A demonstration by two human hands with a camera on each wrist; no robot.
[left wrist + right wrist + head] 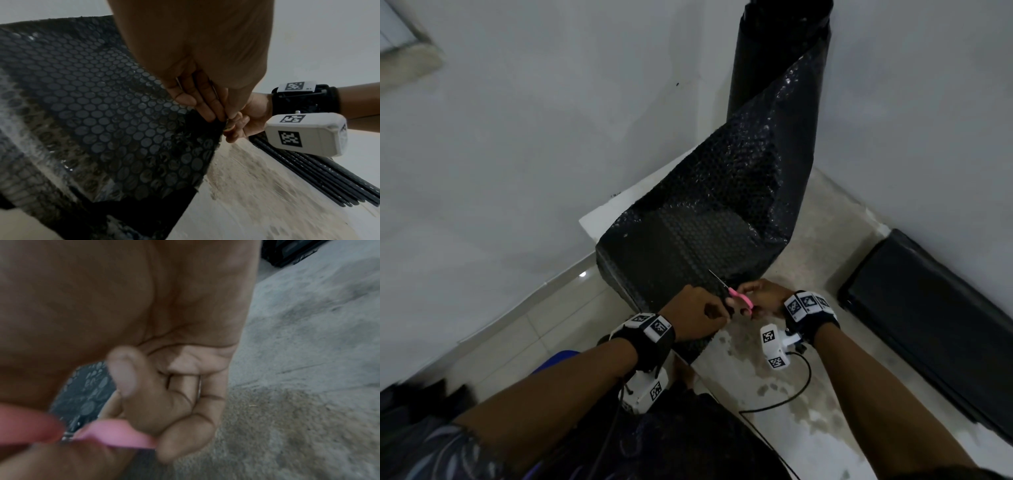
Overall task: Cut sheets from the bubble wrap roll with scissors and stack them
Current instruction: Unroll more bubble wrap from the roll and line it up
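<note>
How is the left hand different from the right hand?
The left hand pinches the black bubble wrap by its near edge; the right hand grips the pink scissors. The left hand's fingers lie together against the wrap; the right hand's fingers curl through the handles. Both wear a black wrist strap with white tags.

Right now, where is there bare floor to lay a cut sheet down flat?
Bare floor lies between the bubble wrap and the black stack by the right wall. It is crowded where the left hand grips the wrap and the right hand works the scissors; a cable trails below.
</note>
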